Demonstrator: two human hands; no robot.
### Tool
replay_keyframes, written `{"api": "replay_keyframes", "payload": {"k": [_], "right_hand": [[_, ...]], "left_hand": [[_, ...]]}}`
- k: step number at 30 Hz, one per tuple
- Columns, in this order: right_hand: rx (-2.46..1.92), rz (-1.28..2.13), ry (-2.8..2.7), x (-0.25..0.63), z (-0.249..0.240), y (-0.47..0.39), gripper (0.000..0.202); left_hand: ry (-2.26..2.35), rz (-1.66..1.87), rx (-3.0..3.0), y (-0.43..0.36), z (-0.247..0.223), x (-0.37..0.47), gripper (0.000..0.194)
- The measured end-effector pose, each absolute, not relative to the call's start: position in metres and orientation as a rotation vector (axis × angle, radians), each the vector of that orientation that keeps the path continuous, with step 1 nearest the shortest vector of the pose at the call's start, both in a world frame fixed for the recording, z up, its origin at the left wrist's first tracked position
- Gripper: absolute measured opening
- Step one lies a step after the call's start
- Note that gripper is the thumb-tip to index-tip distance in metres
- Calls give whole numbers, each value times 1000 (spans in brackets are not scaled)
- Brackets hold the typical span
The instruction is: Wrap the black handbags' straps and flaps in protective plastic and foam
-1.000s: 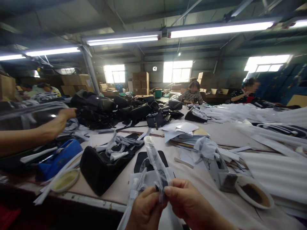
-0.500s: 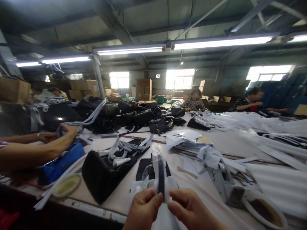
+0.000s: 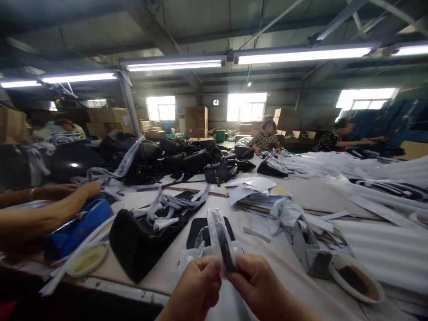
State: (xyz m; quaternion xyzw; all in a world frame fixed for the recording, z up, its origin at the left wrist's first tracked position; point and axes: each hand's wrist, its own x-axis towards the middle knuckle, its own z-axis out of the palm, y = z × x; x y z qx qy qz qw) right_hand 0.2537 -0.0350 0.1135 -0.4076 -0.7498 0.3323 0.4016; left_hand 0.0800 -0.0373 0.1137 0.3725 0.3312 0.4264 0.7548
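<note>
Between my hands a black strap-like bag handle (image 3: 224, 243) stands upright in clear plastic film. My right hand (image 3: 259, 281) pinches its lower end between thumb and fingers. Close beside it, my left hand (image 3: 202, 285) is closed at the film's lower edge; exactly what its fingers grip is partly hidden. Under and behind them lies a flat black bag part (image 3: 197, 229) with white sheet material around it. To the left, a black bag (image 3: 133, 249) rests tilted on the table, film-wrapped straps (image 3: 170, 205) heaped on top.
A dish of yellowish stuff (image 3: 88, 258) is at the left edge, near a blue holder (image 3: 83, 223) and a co-worker's arms (image 3: 50, 209). On the right are papers (image 3: 257, 191), a grey metal dispenser (image 3: 310, 249) and a brown-stained dish (image 3: 357, 281). Black bags (image 3: 187, 162) pile up behind.
My right hand has closed in on the handle's lower end, and the handle now leans slightly. My left hand has shifted a little left and down. The view has turned slightly right.
</note>
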Motion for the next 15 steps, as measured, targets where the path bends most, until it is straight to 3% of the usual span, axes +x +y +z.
{"api": "replay_keyframes", "payload": {"k": [4,7,10,15], "right_hand": [[-804,-124,-2153,252,104,-32,25],[-737,-230,-2181,254,102,-31,24],[-765,195,-2184,260,104,-31,24],[-828,1582,-1521,265,111,-29,54]], "left_hand": [[707,995,479,-35,116,94,55],[672,1017,405,-36,111,99,56],[699,1017,537,-39,102,96,45],[1007,1188,1048,-48,94,88,36]]}}
